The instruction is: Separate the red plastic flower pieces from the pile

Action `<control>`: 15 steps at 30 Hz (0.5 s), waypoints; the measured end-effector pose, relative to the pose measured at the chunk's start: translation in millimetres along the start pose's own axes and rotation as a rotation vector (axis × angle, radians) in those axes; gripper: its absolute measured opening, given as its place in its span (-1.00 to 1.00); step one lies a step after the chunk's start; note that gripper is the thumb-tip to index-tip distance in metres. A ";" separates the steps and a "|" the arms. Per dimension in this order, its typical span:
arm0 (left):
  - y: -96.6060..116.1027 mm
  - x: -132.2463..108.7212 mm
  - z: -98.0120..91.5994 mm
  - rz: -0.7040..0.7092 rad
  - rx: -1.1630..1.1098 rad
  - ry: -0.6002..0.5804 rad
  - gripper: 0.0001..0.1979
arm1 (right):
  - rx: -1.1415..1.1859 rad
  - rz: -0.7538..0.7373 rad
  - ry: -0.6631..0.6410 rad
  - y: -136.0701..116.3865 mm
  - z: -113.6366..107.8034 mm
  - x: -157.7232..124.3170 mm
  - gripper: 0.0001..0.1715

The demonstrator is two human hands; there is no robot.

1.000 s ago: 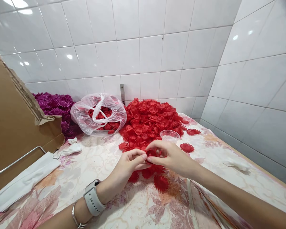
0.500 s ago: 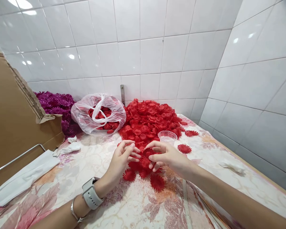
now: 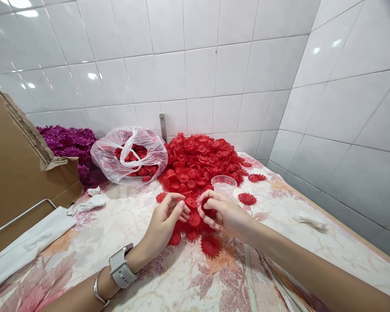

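Observation:
My right hand (image 3: 225, 212) curls its fingers around a dark red artificial flower head (image 3: 209, 210), partly hidden by the fingers. Facing it, my left hand (image 3: 169, 216) is loosely bent, thumb apart from the palm, with nothing visible in it. A small gap separates the two hands. Beneath and behind them spreads a heap of red flower heads (image 3: 201, 160). One loose red flower (image 3: 210, 245) lies just in front of the hands. A clear plastic cup (image 3: 223, 184) stands behind my right hand, against the heap.
Left of the heap sits a plastic bag (image 3: 130, 156) of red pieces, with purple flowers (image 3: 68, 143) beyond it. A cardboard box (image 3: 19, 156) and white cloth (image 3: 29, 242) occupy the left. Crumpled tissue (image 3: 310, 222) lies right. A tiled wall (image 3: 169, 78) closes off the back.
My right fingers have closed more around the red flower, and my left fingers have drawn in a little. The view has shifted slightly to the right.

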State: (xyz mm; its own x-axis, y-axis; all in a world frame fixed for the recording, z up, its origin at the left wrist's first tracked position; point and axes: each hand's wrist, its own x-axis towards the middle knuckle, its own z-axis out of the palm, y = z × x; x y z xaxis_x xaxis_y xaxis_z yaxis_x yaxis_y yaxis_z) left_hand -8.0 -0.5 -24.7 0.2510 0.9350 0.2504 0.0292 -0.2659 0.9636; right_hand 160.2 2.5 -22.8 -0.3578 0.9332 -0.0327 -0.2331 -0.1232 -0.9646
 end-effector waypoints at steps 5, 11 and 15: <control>-1.5 -0.7 -1.4 0.038 0.076 0.002 -0.83 | -0.098 -0.022 -0.071 0.5 -2.4 0.0 -0.90; -4.7 3.4 -3.7 0.045 0.054 0.094 -0.85 | 0.006 -0.013 0.059 0.2 4.5 0.7 -0.94; -4.8 4.1 -3.5 0.019 0.035 0.118 -0.87 | -0.044 -0.010 0.037 2.8 4.7 -0.7 -0.94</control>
State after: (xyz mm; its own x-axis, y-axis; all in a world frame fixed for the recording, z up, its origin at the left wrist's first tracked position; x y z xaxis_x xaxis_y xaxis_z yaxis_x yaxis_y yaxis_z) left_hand -10.6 5.4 -28.0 0.1364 0.9503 0.2798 0.0599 -0.2898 0.9552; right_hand 155.6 -0.1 -24.3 -0.3219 0.9462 -0.0319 -0.1960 -0.0996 -0.9755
